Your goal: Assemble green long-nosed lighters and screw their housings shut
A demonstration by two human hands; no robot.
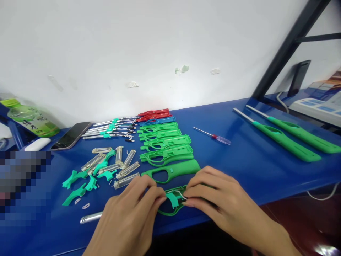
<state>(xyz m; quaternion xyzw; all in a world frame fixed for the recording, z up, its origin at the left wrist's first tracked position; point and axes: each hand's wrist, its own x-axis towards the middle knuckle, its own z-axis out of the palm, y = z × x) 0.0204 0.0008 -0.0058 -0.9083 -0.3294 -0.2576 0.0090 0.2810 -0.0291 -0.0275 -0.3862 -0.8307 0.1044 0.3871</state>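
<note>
At the table's front edge lies an opened green gas lighter half-shell (pixel 170 213), with a teal trigger (pixel 173 200) and a white wire (pixel 181 194) inside. Its silver barrel (pixel 91 217) sticks out to the left beyond my left hand (pixel 130 209). My left hand is closed around the shell's front end, thumb and forefinger together beside the trigger. The fingers of my right hand (pixel 220 193) are closed over the handle end, fingertips by the wire; they hide the handle's inside. Just behind lies a green outer shell (pixel 173 171), its rounded side up.
Green, blue and red half-shells (pixel 166 142) are lined up behind. Left are clear fuel tanks (pixel 128 180), teal triggers (pixel 74 193), metal barrels (pixel 103 129), a phone (pixel 71 136) and a bottle (pixel 33 119). Right lie a screwdriver (pixel 213 136) and two assembled green lighters (pixel 287 137).
</note>
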